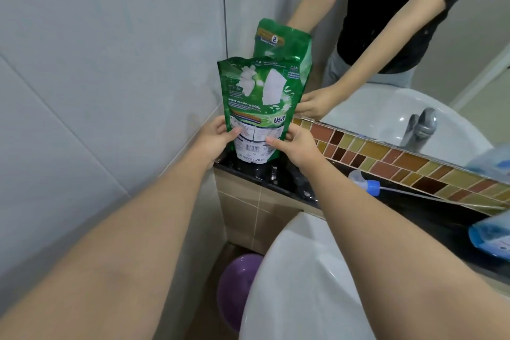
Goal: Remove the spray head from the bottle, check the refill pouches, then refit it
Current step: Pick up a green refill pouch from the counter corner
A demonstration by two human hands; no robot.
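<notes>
Two hands hold one green refill pouch (pixel 258 107) upright at the centre of the frame, its back panel with barcode and printed "670" facing the camera. The left hand (pixel 214 138) grips the pouch's lower left edge, thumb curled onto the front; the right hand (pixel 296 143) pinches the lower right edge, thumb laid across the label. The pouch's base is at the black surface (pixel 289 179), though whether it touches cannot be told. It looks full and sealed, but its contents are not visible.

Right of centre, the removed spray head (pixel 367 185) lies on its side on the surface, its blue collar and thin dip tube pointing toward the right edge. At the lower right edge, a blue refill pouch (pixel 491 237) lies on the same surface, cut off by the frame.

Behind runs a strip of brown and gold mosaic tile (pixel 400 160), and above it a mirror (pixel 469 36) that repeats the green pouch, the arms and a tap. A white basin (pixel 303 270) fills the lower centre, with a purple bucket (pixel 237 284) on the floor at its left.
</notes>
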